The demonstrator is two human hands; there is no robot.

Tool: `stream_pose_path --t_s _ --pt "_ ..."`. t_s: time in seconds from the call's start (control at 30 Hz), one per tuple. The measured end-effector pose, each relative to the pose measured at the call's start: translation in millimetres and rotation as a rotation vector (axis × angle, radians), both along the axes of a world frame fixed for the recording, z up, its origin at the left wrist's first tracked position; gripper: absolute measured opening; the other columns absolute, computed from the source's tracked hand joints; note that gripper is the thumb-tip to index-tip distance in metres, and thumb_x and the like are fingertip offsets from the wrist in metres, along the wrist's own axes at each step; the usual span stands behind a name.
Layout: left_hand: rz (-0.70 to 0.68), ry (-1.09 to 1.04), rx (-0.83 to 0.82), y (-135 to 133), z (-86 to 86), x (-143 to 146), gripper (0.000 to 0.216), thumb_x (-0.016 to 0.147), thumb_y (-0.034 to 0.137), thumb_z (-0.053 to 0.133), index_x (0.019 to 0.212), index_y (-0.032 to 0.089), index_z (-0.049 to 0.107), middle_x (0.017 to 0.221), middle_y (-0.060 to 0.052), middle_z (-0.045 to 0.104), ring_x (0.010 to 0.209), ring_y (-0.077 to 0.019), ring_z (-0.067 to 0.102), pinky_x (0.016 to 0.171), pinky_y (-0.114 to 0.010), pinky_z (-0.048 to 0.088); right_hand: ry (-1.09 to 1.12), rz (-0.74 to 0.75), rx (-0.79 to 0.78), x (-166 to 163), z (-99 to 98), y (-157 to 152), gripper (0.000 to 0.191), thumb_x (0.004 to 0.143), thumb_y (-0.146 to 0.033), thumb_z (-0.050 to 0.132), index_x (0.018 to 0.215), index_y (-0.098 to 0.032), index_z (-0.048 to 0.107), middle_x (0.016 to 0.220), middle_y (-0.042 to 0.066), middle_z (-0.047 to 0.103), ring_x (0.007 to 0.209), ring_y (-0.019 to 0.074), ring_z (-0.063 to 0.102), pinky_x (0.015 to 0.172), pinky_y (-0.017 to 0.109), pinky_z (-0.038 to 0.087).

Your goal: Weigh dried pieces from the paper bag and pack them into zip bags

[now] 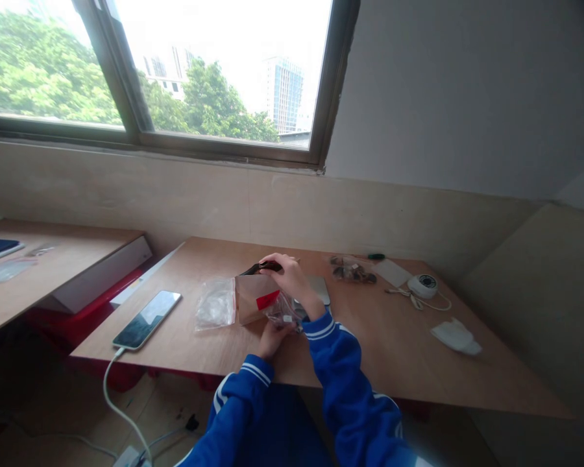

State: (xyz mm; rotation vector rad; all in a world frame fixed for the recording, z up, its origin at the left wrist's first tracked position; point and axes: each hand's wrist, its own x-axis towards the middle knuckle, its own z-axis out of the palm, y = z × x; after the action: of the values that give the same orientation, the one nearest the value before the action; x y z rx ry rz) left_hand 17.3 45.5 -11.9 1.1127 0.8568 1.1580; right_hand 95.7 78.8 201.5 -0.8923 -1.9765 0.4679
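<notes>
Pinching a dark piece above crinkled plastic

Smooth, wood-toned sheeting tops the bench (384, 350), where a clear bag (215, 308), flat and wrinkled, lies beside a tan, straight-edged, box-like piece (248, 303). Farther right are a see-through pouch of brown, lumpy parts (353, 270), a rounded white device with a cable (422, 286) and a soft, crumpled white sheet (456, 336).

Both forearms reach forward in blue sleeves with white stripes. The right hand (292, 275) arches over the tan piece, its fingers drawn narrow around the dark piece. Lower and nearer the body, the left hand (272, 338) rests low by a glossy plastic packet (285, 314); whether its fingers grip the packet I cannot tell.

Slim and nearly black, the dark piece (271, 266) sits above the tan piece's far edge, partly hidden by the right hand. A bright red patch (267, 300) shows just below.
</notes>
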Motion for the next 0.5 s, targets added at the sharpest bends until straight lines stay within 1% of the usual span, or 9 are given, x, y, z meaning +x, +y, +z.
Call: stream_pose_path --t_s 0.03,0.1,0.17,0.2,0.27,0.3,0.4,0.5 --pt "-0.001 0.003 -0.004 0 0.4 0 0.041 0.063 0.044 0.075 0.091 0.014 0.07 0.087 -0.007 0.073 0.081 -0.0234 0.067 0.078 -0.038 0.053 -0.068 -0.02 0.035 1 0.4 -2 0.01 0.084 -0.027 0.062 0.092 -0.023 0.066 0.095 0.002 0.067 0.094 0.018 0.059 0.092 0.035 0.041" --pt "-0.005 0.003 -0.001 0 1.6 0 0.039 0.064 0.043 0.074 0.09 0.014 0.069 0.087 -0.007 0.073 0.082 -0.023 0.066 0.078 -0.037 0.053 -0.17 -0.072 0.097 4 0.1 -8 0.013 0.086 -0.029 0.058 0.093 -0.024 0.068 0.104 0.005 0.065 0.102 0.0217 0.054 0.096 0.04 0.036" --pt "0.007 0.001 0.011 -1 2.8 0 0.037 0.065 0.041 0.074 0.09 0.014 0.069 0.088 -0.007 0.073 0.084 -0.0226 0.066 0.08 -0.037 0.052 -0.2 -0.119 0.126 8 -2.5 -15 0.021 0.087 -0.03 0.056 0.106 -0.026 0.066 0.117 0.007 0.058 0.111 0.0244 0.047 0.099 0.042 0.032" --pt "0.016 0.002 0.017 -1 3.3 0 0.037 0.065 0.041 0.074 0.09 0.014 0.069 0.088 -0.007 0.073 0.084 -0.0225 0.066 0.081 -0.037 0.052 -0.19 -0.146 0.126 9 -4.4 -18 0.027 0.088 -0.03 0.056 0.114 -0.027 0.062 0.122 0.007 0.054 0.115 0.0252 0.045 0.101 0.043 0.03" --pt "0.03 0.013 0.021 -2 3.9 0 0.037 0.065 0.041 0.074 0.09 0.014 0.069 0.088 -0.007 0.073 0.084 -0.0225 0.066 0.081 -0.038 0.052 -0.145 -0.199 0.107 13 -8.2 -23 0.038 0.087 -0.03 0.055 0.126 -0.028 0.053 0.127 0.007 0.05 0.118 0.0253 0.042 0.103 0.044 0.028" --pt "0.036 0.018 0.019 -2 4.0 0 0.037 0.065 0.041 0.074 0.09 0.014 0.069 0.088 -0.007 0.073 0.084 -0.0226 0.066 0.081 -0.038 0.052 -0.123 -0.223 0.094 14 -9.6 -25 0.04 0.087 -0.03 0.054 0.127 -0.028 0.05 0.127 0.007 0.049 0.118 0.0251 0.042 0.104 0.044 0.028" --pt "0.052 0.02 0.01 -3 4.4 0 0.039 0.063 0.04 0.076 0.091 0.013 0.068 0.089 -0.007 0.073 0.083 -0.023 0.066 0.08 -0.038 0.052 -0.066 -0.265 0.07 20 -10.8 -27 0.036 0.087 -0.028 0.052 0.124 -0.026 0.052 0.123 0.007 0.051 0.117 0.0239 0.044 0.103 0.043 0.029" --pt "0.05 0.008 0.006 -3 5.4 0 0.04 0.063 0.038 0.076 0.093 0.013 0.068 0.091 -0.007 0.072 0.084 -0.0228 0.066 0.081 -0.038 0.052 0.012 -0.272 0.069 29 -13.0 -29 0.028 0.088 -0.024 0.048 0.114 -0.024 0.057 0.117 0.008 0.055 0.113 0.0224 0.048 0.102 0.041 0.032"
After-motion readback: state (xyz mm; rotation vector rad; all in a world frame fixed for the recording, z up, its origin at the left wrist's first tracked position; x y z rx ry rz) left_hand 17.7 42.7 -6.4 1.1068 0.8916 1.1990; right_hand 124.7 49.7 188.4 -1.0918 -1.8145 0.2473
